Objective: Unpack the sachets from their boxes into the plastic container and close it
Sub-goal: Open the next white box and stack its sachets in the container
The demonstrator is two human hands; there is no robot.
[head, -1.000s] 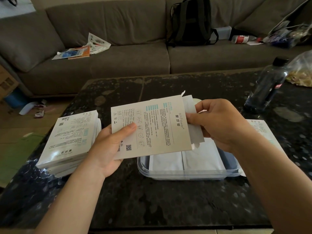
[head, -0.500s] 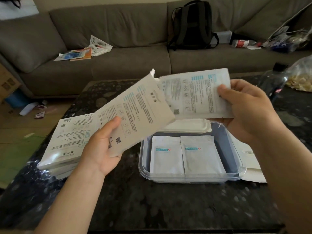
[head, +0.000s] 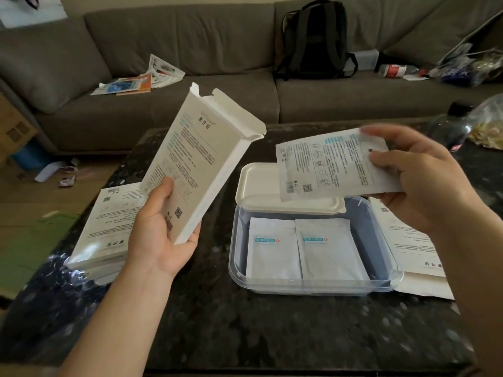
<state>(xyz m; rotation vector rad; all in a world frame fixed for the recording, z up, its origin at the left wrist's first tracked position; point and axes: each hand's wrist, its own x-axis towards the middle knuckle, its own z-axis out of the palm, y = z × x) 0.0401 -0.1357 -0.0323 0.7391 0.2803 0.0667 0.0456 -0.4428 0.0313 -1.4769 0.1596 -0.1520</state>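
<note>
Dark speckled worktop (head: 245,327) in front. Clear plastic container (head: 313,285) sits on it right of centre, open; two white sachets lie flat inside, side by side and touching, left sachet (head: 272,251) and right sachet (head: 330,248), long axes running near-to-far, teal labels up, packed toward the near-left part of the tub. Left grip (head: 160,238) is clasped around the lower end of a white box (head: 201,164), thumb across the printed face, fingers behind. Box is off the worktop, left of the container, long axis steep and leaning a bit right, open end pointing up and away toward the sofa, end flaps splayed open. Right grip (head: 424,183) pinches the right end of a held sachet (head: 334,164) between thumb and fingers; that sachet hangs in the air above the container's far side, long axis roughly left-right, printed side toward the camera, free left end over the lid. White lid (head: 258,186) lies across the container's far rim. Stack of boxes (head: 109,229) lies flat on the worktop's left side, behind the left grip. Flattened box (head: 416,257) lies just right of the container, partly under the right forearm. Dark bottle (head: 449,129) stands at the far right of the worktop, bag (head: 490,123) beside it. Beyond: grey sofa (head: 190,44) with loose papers (head: 136,84) and a black backpack (head: 315,39).
</note>
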